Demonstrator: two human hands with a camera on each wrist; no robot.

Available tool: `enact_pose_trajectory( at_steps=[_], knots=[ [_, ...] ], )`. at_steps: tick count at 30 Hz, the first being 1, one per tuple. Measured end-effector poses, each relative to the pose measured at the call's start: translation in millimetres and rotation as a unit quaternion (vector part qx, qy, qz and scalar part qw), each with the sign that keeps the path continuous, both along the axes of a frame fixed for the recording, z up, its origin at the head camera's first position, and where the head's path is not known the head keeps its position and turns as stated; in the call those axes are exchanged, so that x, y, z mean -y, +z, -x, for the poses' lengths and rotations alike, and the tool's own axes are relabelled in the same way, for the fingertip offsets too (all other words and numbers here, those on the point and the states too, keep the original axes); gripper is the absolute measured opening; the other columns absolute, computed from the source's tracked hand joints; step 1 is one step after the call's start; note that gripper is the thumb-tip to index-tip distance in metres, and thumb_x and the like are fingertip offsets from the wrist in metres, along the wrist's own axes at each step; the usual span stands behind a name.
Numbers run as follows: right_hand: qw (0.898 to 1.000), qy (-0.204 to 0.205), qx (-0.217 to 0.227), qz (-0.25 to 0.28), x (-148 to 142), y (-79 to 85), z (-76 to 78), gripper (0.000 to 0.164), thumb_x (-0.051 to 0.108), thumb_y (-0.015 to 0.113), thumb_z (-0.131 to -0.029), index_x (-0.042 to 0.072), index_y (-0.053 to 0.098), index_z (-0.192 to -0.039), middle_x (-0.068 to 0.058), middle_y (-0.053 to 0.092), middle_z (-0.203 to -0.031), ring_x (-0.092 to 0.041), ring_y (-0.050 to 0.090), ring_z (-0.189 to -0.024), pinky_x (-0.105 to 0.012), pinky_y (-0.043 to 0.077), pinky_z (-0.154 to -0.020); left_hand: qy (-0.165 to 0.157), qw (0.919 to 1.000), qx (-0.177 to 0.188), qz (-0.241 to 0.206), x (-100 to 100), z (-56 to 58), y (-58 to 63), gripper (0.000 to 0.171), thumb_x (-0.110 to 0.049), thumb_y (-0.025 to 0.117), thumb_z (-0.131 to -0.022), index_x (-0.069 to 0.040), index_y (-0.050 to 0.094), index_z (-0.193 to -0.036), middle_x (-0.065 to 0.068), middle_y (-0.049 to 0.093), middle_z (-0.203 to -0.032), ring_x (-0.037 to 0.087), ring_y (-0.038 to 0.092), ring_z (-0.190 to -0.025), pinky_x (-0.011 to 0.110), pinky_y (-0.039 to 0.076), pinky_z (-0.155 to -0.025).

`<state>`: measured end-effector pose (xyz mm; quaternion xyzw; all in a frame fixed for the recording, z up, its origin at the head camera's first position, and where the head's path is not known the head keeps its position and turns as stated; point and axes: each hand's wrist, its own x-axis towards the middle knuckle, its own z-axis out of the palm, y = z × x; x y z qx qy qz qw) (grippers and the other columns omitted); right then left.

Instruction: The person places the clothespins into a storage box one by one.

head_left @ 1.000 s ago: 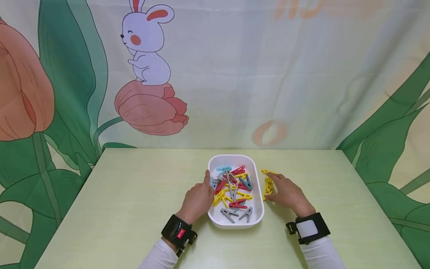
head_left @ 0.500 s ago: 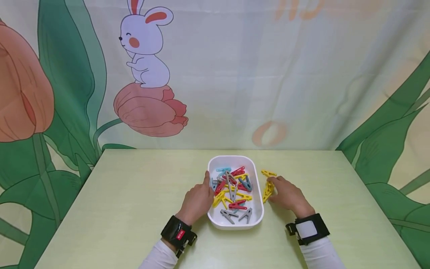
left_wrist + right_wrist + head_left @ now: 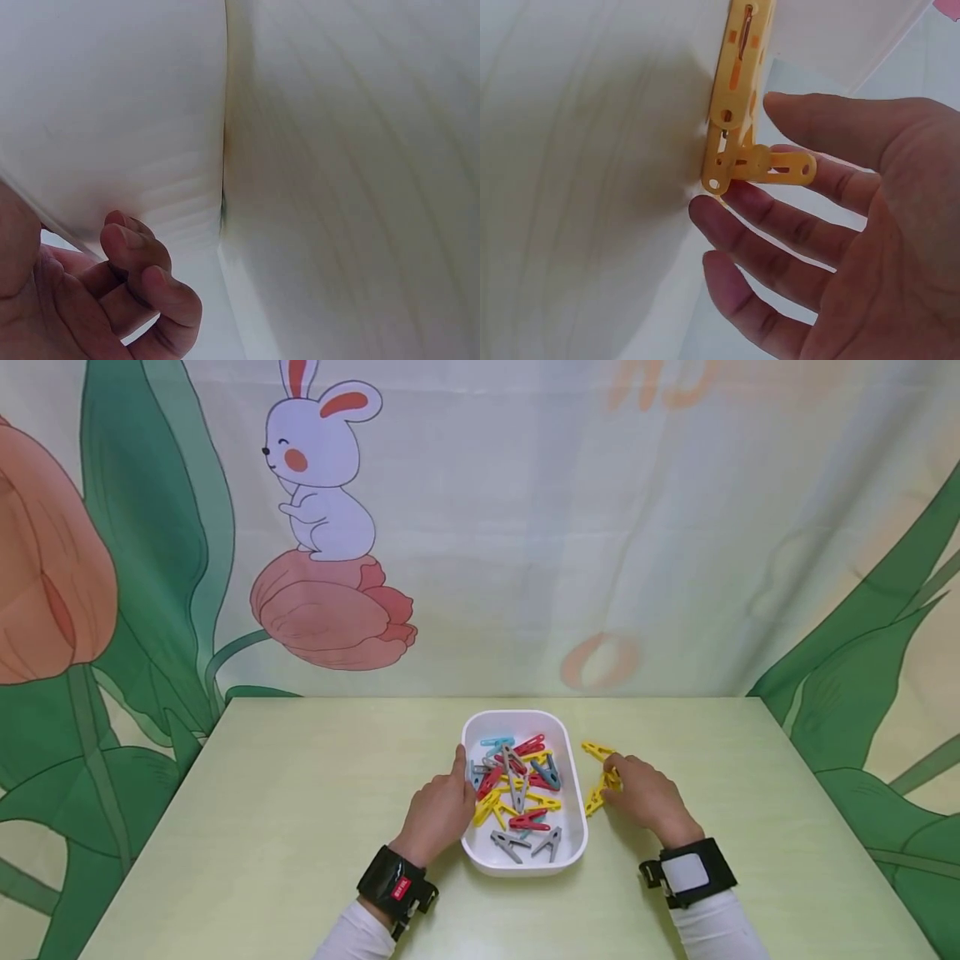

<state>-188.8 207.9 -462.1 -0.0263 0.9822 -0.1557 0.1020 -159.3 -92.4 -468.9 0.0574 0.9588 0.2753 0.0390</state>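
Note:
A white plastic tub holds several clothespins in red, yellow, grey and blue. My left hand grips its left rim, the index finger lying along the edge; in the left wrist view the other fingers curl beside the outer wall. Just right of the tub lies a small cluster of yellow clothespins. Over these is my right hand, its fingertips touching them. In the right wrist view the fingers spread behind one yellow clothespin, with the thumb beside the cluster.
One yellow clothespin lies farther back, by the tub's right side. The pale wooden table ends at a printed curtain with a rabbit and flowers. Each wrist wears a black band.
My right hand's fingers have shifted the yellow clothespins slightly, so the cluster has spread and turned. My left hand stays at the tub's rim. The head view has tilted a little.

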Motion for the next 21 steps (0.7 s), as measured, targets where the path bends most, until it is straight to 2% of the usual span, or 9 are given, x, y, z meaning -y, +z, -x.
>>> enact_pose_trajectory(
  at_steps=[9,21],
  knots=[
    [1.000,0.004,-0.023,0.017,0,0.8,-9.6,0.015,0.018,0.067,-0.091,0.012,0.065,-0.105,-0.008,0.066,-0.098,-0.023,0.056,-0.080,-0.037,0.046,-0.069,-0.007,1.0000,-0.005,0.002,4,-5.8,0.7,0.063,-0.022,0.049,-0.101,0.000,0.024,-0.155,0.002,0.045,-0.058,0.017,0.044,-0.047,0.029,0.031,-0.046],
    [0.998,0.013,-0.058,0.027,0,1.1,-23.0,0.011,0.014,0.066,-0.091,0.011,0.067,-0.102,-0.012,0.070,-0.103,-0.025,0.062,-0.086,-0.043,0.050,-0.072,-0.014,0.9999,0.002,0.001,8,-12.4,0.4,0.064,-0.023,0.049,-0.101,-0.001,0.023,-0.155,0.003,0.044,-0.058,0.018,0.045,-0.047,0.028,0.032,-0.046]
  ],
)
